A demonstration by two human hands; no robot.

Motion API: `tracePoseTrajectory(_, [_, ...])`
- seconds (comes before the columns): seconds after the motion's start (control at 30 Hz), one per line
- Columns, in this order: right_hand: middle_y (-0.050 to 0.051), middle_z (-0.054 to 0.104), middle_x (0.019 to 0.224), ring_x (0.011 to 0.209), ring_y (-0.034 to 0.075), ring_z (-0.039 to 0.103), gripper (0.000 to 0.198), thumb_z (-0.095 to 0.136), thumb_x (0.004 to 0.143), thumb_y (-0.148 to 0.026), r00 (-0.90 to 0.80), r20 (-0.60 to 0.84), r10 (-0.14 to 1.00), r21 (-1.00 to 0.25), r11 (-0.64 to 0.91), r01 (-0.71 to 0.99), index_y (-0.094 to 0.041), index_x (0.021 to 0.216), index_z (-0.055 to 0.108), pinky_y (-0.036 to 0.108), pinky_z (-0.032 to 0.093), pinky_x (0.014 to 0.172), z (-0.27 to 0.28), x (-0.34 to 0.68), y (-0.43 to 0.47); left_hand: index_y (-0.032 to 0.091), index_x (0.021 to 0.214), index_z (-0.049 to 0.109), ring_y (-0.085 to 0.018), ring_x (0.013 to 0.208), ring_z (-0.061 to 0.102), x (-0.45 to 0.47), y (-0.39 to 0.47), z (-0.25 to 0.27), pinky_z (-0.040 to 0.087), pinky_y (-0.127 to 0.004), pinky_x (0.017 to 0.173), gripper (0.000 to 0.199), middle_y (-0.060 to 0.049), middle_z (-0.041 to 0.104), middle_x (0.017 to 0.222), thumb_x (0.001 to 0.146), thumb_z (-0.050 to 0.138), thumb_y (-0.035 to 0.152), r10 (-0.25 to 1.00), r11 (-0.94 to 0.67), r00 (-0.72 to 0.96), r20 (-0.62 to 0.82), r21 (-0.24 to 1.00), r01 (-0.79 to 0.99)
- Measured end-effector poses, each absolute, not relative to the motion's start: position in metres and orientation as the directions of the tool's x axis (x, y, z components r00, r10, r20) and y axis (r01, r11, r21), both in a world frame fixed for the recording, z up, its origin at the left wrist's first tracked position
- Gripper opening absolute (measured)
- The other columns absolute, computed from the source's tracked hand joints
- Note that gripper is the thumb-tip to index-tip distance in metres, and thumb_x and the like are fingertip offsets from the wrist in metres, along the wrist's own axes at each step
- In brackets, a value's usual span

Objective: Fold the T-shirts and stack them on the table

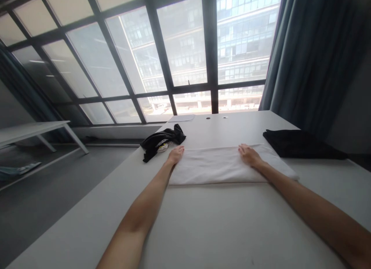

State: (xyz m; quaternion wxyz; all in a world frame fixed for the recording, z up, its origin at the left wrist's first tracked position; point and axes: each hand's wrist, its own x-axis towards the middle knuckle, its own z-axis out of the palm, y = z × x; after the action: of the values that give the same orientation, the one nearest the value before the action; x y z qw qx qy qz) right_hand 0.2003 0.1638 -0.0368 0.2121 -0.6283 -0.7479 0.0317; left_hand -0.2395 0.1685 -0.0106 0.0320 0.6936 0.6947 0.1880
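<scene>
The big white table (208, 230) sits under the left hand (176, 154) and the right hand (249, 155). Next in size is the white folded cloth (214, 166), lying flat between the two hands and a bit past the right one. It looks soft, floppy and light, so it should be easy to lift and hard to break (though small wrinkles show in it). A hold near both ends of the far edge, by the hands, should keep it straight; one hand in the middle would likely let it sag. Past the right hand lies a black folded cloth (301, 143). Just beside the left hand is a smaller, crumpled black cloth (153, 141) with white letters. Both hands touch the white cloth, fingers close together; whether they pinch it, one cannot tell.
</scene>
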Motion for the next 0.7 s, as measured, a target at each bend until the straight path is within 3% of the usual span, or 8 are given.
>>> tracePoseTrajectory(0.1, [0.019, 0.056, 0.149, 0.140, 0.026, 0.051, 0.044, 0.039, 0.102, -0.022, -0.012, 0.343, 0.939, -0.346, 0.138, 0.928, -0.008, 0.136, 0.064, 0.036, 0.037, 0.117, -0.036, 0.225, 0.175, 0.023, 0.121, 0.073, -0.025, 0.120, 0.064, -0.245, 0.172, -0.008, 0.047, -0.035, 0.104, 0.033, -0.008, 0.071, 0.131, 0.099, 0.053, 0.036, 0.972, -0.021, -0.060, 0.226, 0.342, 0.939])
tracePoseTrajectory(0.3, [0.021, 0.064, 0.138, 0.129, 0.028, 0.060, 0.042, 0.040, 0.100, -0.022, 0.037, 0.344, 0.938, -0.271, 0.062, 0.961, -0.008, 0.128, 0.068, 0.036, 0.041, 0.111, -0.046, 0.256, 0.183, 0.023, 0.109, 0.076, -0.029, 0.122, 0.061, -0.244, 0.175, -0.008, 0.046, -0.040, 0.103, 0.026, -0.009, 0.067, 0.131, 0.092, 0.067, 0.041, 0.969, 0.004, -0.093, 0.231, 0.360, 0.933])
tracePoseTrajectory(0.57, [0.019, 0.064, 0.139, 0.131, 0.028, 0.056, 0.044, 0.037, 0.100, -0.023, 0.014, 0.305, 0.952, -0.213, 0.054, 0.976, -0.010, 0.130, 0.067, 0.037, 0.038, 0.111, -0.039, 0.248, 0.176, 0.021, 0.105, 0.070, -0.025, 0.122, 0.058, -0.230, 0.170, 0.000, 0.045, -0.035, 0.106, 0.016, -0.008, 0.066, 0.125, 0.095, 0.064, 0.031, 0.929, -0.069, -0.072, 0.363, 0.360, 0.930])
tracePoseTrajectory(0.7, [0.019, 0.064, 0.137, 0.127, 0.029, 0.058, 0.045, 0.036, 0.100, -0.024, 0.026, 0.302, 0.953, -0.226, 0.045, 0.973, -0.010, 0.131, 0.067, 0.037, 0.039, 0.109, -0.037, 0.247, 0.172, 0.020, 0.108, 0.069, -0.028, 0.123, 0.059, -0.228, 0.167, 0.000, 0.047, -0.038, 0.104, 0.019, -0.011, 0.066, 0.127, 0.096, 0.061, 0.033, 0.948, 0.030, -0.129, 0.289, 0.324, 0.946])
